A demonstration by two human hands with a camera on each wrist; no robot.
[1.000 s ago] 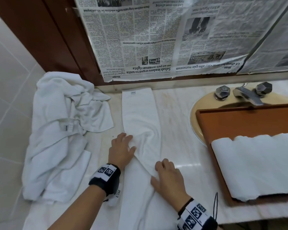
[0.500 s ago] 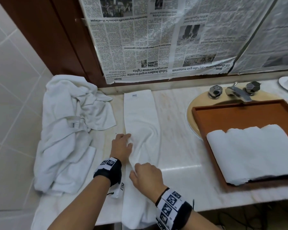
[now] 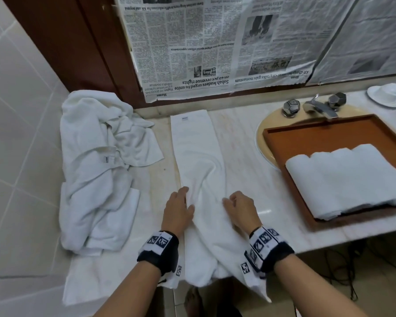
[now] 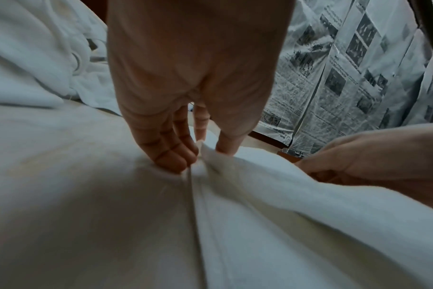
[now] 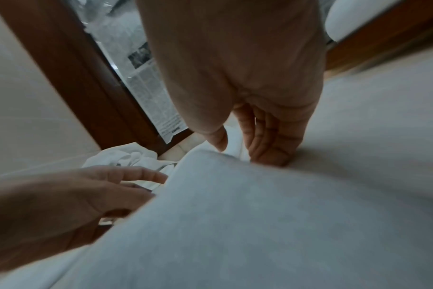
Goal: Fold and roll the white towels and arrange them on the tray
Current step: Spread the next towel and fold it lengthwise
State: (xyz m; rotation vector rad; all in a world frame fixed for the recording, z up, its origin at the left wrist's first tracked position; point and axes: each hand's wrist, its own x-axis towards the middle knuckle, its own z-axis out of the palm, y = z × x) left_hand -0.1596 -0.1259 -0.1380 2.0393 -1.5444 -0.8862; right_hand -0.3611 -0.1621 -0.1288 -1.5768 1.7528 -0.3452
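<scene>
A long folded white towel [image 3: 197, 156] lies lengthwise on the marble counter [image 3: 242, 156], and its near end hangs over the front edge. My left hand [image 3: 188, 199] is at the towel's left edge; in the left wrist view its thumb and fingers [image 4: 171, 158] pinch a raised fold of the towel [image 4: 284, 215]. My right hand [image 3: 231, 199] is at the right edge, with curled fingers [image 5: 267, 154] and thumb gripping the cloth. A wooden tray [image 3: 318, 136] on the right holds rolled white towels [image 3: 348, 179] side by side.
A crumpled pile of white towels [image 3: 96, 168] lies at the left against the tiled wall. The tray lies over a sink with a metal tap [image 3: 318, 108]. A white dish [image 3: 386, 94] stands at the far right. Newspaper [image 3: 215, 42] covers the wall behind.
My right hand moved from the middle of the towel to its right edge. My left hand slid nearer along the left edge, and the towel now bunches between both hands.
</scene>
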